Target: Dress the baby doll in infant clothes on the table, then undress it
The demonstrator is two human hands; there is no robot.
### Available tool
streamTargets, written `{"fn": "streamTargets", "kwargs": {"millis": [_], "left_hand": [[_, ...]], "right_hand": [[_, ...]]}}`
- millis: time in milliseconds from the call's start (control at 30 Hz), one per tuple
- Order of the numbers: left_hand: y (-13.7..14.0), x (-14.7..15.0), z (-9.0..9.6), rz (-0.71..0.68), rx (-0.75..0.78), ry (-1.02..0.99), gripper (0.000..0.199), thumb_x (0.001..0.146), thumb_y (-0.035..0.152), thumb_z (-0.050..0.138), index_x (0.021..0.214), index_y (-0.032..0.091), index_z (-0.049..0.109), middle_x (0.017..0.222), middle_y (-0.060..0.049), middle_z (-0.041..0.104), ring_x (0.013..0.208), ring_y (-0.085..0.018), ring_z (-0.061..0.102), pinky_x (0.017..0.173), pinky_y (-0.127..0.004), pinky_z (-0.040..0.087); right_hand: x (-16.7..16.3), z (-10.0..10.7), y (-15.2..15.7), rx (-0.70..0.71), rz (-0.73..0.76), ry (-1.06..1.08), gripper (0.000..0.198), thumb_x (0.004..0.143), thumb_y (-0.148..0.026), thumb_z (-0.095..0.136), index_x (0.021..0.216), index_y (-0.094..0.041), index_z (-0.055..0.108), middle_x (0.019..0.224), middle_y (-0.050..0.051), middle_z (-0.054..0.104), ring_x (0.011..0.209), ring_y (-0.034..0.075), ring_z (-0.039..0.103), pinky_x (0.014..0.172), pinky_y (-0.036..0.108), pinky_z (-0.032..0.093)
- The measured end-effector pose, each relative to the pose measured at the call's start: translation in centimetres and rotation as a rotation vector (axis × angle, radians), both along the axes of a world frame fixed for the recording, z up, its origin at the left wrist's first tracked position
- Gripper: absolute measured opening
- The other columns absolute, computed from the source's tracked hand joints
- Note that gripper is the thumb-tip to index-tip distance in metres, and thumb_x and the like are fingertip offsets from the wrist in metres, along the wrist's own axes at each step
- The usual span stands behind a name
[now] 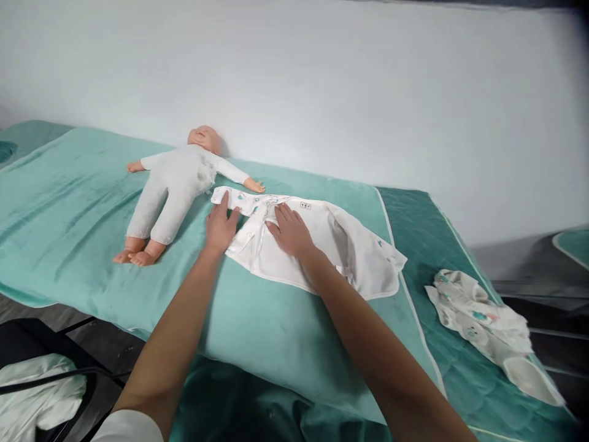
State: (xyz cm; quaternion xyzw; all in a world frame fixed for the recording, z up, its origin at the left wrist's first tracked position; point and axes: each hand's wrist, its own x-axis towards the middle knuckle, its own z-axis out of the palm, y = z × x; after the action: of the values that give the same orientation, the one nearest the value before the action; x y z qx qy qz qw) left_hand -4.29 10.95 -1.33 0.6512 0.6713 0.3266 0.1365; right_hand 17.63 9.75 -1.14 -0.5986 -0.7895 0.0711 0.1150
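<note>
A white baby shirt (317,245) with small coloured prints lies spread out on the green blanket (257,325), its inside partly showing. My left hand (221,226) rests at the edge of the shirt's left sleeve, fingers extended, the fingertips touching the cloth. Flat on the middle of the shirt, near its neckline, lies my right hand (291,230) with the fingers stretched out. Left of the shirt, a baby doll (177,175) with a white cloth body lies on its back, one arm reaching toward the sleeve.
At the right, a crumpled white printed baby garment (483,319) lies on a darker green quilted cover (414,215). A pale wall (322,92) runs along the back. At lower left, whitish cloth (41,393) sits on a dark object beside the bed.
</note>
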Motion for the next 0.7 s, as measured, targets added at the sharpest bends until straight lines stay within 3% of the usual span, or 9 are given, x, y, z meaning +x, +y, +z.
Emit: {"fn": "streamTargets", "kwargs": {"millis": [167, 367, 467, 567, 700], "left_hand": [[0.2, 0.0, -0.1, 0.061, 0.093, -0.043, 0.058, 0.099, 0.039, 0.040, 0.153, 0.018, 0.045, 0.151, -0.012, 0.055, 0.144, -0.024, 0.045, 0.119, -0.039, 0.037], [-3.4, -0.3, -0.2, 0.124, 0.312, -0.226, 0.035, 0.095, 0.026, 0.048, 0.125, 0.019, 0.064, 0.129, -0.013, 0.064, 0.126, -0.024, 0.058, 0.110, -0.039, 0.046], [-6.4, 0.1, -0.4, -0.005, 0.316, -0.174, 0.026, 0.096, 0.028, 0.051, 0.117, 0.020, 0.065, 0.118, -0.010, 0.068, 0.116, -0.024, 0.061, 0.105, -0.041, 0.047], [-8.8, 0.7, -0.5, -0.175, 0.292, -0.053, 0.027, 0.096, 0.030, 0.056, 0.120, 0.021, 0.064, 0.122, -0.009, 0.068, 0.118, -0.025, 0.060, 0.107, -0.041, 0.046], [-10.0, 1.2, -0.4, -0.172, 0.220, 0.090, 0.039, 0.088, 0.028, 0.067, 0.126, 0.020, 0.063, 0.132, -0.010, 0.064, 0.122, -0.029, 0.057, 0.106, -0.043, 0.045]], "right_hand": [[-0.4, -0.3, -0.4, 0.036, 0.062, -0.046, 0.070, 0.106, -0.048, 0.031, 0.159, -0.002, 0.031, 0.169, 0.018, 0.025, 0.158, 0.029, 0.021, 0.128, 0.046, 0.019], [-0.4, -0.3, -5.2, 0.087, 0.188, -0.035, 0.068, 0.106, -0.047, 0.033, 0.156, -0.002, 0.036, 0.168, 0.019, 0.027, 0.158, 0.030, 0.023, 0.128, 0.047, 0.022], [-0.5, -0.1, -8.3, 0.100, 0.210, -0.021, 0.066, 0.106, -0.045, 0.033, 0.155, -0.001, 0.038, 0.166, 0.020, 0.029, 0.157, 0.030, 0.025, 0.127, 0.048, 0.025], [-0.7, 0.1, -11.1, 0.107, 0.245, 0.005, 0.064, 0.106, -0.044, 0.034, 0.156, -0.004, 0.039, 0.166, 0.020, 0.030, 0.156, 0.031, 0.027, 0.126, 0.049, 0.028], [-0.7, 0.3, -14.3, 0.091, 0.302, 0.041, 0.066, 0.105, -0.047, 0.040, 0.158, -0.008, 0.037, 0.167, 0.020, 0.028, 0.157, 0.031, 0.026, 0.125, 0.052, 0.031]]}}
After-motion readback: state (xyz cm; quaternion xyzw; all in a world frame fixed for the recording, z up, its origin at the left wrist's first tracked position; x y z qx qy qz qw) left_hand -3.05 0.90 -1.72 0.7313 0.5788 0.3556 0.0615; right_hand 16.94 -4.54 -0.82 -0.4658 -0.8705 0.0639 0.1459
